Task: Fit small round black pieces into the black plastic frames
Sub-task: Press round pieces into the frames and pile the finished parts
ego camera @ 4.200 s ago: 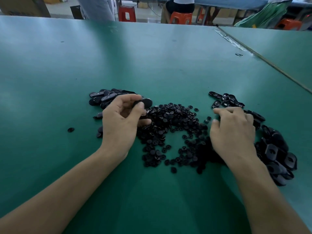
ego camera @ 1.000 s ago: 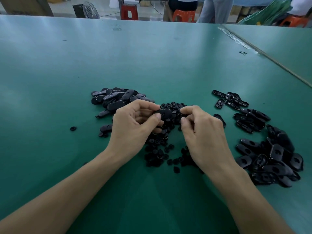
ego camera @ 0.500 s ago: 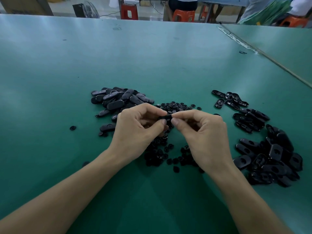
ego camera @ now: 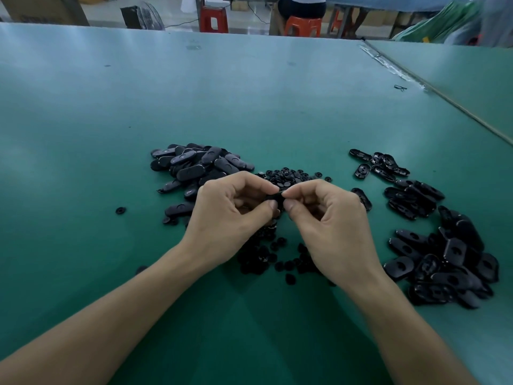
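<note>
Over one round-piece heap (ego camera: pixel 288 175) | left hand (ego camera: pixel 230 218), right hand (ego camera: pixel 333 226) both pinch one frame (ego camera: pixel 273 197)

The surface (ego camera: pixel 249 107) before me is smooth and green, with a soft sheen. The frames (ego camera: pixel 449 262) at lower right look like glossy black plastic; the oval pieces (ego camera: pixel 194 165) at centre left, satin black plastic. The small round pieces (ego camera: pixel 288 173) between them look duller, nearly matt.

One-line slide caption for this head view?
Left hand and right hand pinch one black frame over the round pieces on the green table.
</note>
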A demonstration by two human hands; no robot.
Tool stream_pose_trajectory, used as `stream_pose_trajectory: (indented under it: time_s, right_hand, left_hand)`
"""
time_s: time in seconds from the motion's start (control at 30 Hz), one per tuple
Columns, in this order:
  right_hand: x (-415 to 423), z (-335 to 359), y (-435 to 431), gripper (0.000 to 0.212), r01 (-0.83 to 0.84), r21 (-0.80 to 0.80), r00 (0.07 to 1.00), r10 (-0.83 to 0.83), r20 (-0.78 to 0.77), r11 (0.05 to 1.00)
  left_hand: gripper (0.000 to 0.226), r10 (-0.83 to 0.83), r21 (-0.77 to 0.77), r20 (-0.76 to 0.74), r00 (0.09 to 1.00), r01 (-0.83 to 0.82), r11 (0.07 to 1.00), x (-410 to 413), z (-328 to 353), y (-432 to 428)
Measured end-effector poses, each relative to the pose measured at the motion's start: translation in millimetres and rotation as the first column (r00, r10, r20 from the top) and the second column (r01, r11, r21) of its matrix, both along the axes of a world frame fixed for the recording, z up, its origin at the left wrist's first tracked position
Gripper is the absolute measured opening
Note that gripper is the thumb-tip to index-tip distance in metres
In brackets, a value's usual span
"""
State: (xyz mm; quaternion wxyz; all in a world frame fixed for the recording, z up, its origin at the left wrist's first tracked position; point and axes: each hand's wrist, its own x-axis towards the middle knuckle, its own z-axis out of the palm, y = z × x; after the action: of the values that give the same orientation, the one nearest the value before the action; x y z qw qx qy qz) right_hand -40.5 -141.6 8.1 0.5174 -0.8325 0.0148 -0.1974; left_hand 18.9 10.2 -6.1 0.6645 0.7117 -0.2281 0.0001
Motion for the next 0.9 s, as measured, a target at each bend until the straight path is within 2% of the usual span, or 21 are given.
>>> stream_pose_trajectory:
  time_s: [0.13, 0.3, 0.63, 0.9]
  right_hand:
    - [0.1, 0.2, 0.7, 0.023, -0.025, 0.028, 1.0, 0.026, -0.012, 0.999]
    - [-0.4, 1.3, 4.0, 0.024, 0.032, -0.033, 0.999, -0.031, 0.028, 0.999]
    - [-3.3, 0.5, 8.5, 0.023, 0.008, -0.082, 0.998, -0.002, 0.063, 0.997]
    - [1.8, -0.9, -1.6, 0.025, 0.056, -0.114, 0.993, -0.044, 0.106, 0.992]
  left_hand:
    - [0.015, -0.013, 0.005, 0.001, 1.0, 0.013, 1.0, 0.1, 0.5, -0.1]
    - [0.016, -0.021, 0.006, 0.002, 1.0, 0.021, 1.0, 1.2, 1.2, 0.5]
    - [0.016, 0.003, 0.039, 0.023, 1.0, -0.004, 0.999, 1.0, 0.0, 0.3]
    - [0.03, -0.017, 0.061, 0.035, 0.999, 0.015, 0.998, 0.5, 1.1, -2.0]
